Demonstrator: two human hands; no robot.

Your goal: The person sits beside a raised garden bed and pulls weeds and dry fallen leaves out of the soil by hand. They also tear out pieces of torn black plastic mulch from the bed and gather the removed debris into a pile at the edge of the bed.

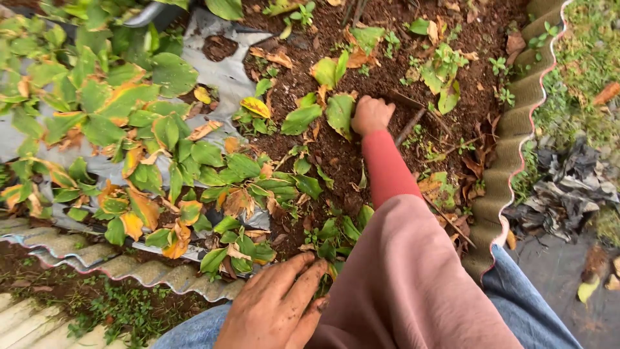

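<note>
Soil bed (387, 58), weeding step: right hand (371, 115) fisted on stick (409, 126), left hand (278, 309) fingers spread flat on leaves (332, 236); next needs firm dig.

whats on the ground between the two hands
In the head view, between the left hand and the fisted right hand lie dark soil and small green-leaved plants, with a few dry brown leaves.

The right hand (371, 114) was closed on a small green plant (340, 111) in the dark soil (387, 64); the left hand (278, 309) rested open beside the corrugated edging (129, 268).
</note>
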